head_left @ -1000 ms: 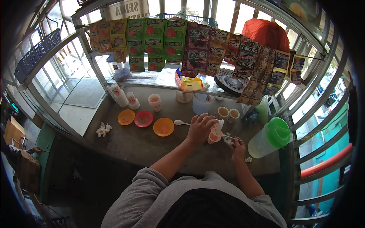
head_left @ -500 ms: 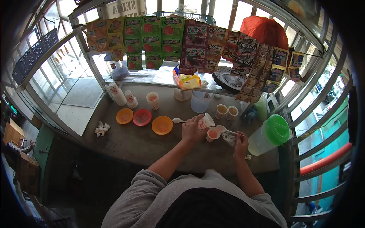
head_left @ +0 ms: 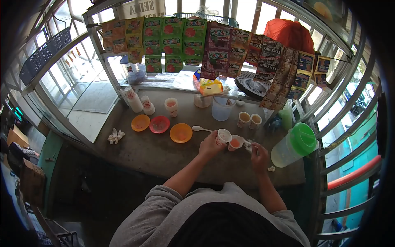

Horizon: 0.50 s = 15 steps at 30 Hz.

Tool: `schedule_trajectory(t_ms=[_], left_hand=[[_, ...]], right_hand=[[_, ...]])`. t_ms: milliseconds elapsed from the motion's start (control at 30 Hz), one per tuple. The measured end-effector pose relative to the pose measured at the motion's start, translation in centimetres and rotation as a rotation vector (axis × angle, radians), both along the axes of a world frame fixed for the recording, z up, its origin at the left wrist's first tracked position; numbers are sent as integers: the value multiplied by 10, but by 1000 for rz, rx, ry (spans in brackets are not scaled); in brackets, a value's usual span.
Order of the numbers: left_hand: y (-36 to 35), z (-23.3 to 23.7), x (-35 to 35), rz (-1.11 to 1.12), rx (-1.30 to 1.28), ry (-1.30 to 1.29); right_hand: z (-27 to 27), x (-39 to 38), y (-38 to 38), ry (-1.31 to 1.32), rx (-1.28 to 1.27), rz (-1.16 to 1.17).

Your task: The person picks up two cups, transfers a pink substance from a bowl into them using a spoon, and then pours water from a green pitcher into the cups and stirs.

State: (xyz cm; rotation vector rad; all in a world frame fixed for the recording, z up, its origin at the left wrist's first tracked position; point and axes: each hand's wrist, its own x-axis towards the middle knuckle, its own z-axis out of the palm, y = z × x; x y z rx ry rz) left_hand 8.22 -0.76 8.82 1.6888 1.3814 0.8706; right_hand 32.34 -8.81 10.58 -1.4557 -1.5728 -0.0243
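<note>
My left hand (head_left: 209,145) is wrapped around a white cup (head_left: 224,136) with red print, its mouth facing up toward me. Right beside it stands a second cup (head_left: 235,143) with orange-red contents. In my right hand (head_left: 259,155) is a white spoon (head_left: 247,144), its fingers closed on the handle, and the bowl end reaches the second cup's rim. A white spoon lying on the counter (head_left: 201,128) is just beyond my left hand. Two cups of brownish contents (head_left: 244,119) stand farther back.
Orange plates (head_left: 181,133) and a red plate (head_left: 159,124) lie to the left, near stacked cups (head_left: 133,100) and a crumpled tissue (head_left: 116,136). A green-lidded pitcher (head_left: 290,146) stands close to my right hand. Drink sachets (head_left: 218,49) hang across the front above a clear container (head_left: 221,110).
The cup in my left hand has turned from tipped toward the spoon to more upright. My right hand has brought the spoon lower at the second cup. The view has shifted slightly.
</note>
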Motion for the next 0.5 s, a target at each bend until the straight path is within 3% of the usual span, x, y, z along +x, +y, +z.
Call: schedule_trajectory(t_ms=[133, 200, 233, 300, 433, 500], left_hand=[[-4, -1, -16, -55, -8, 54], [-5, -6, -27, -84, -30, 31], [-5, -8, -33, -123, 115, 91], [-5, -9, -46, -169, 259, 149], [-16, 2, -74, -284, 365, 241], [-30, 9, -84, -326, 362, 256]], right_hand=[[2, -1, 0, 211, -11, 31], [0, 3, 0, 495, -104, -7], [-1, 5, 1, 496, -108, -10], [-2, 9, 3, 927, -121, 53], [27, -12, -11, 984, -128, 127], [42, -31, -19, 829, -114, 271]])
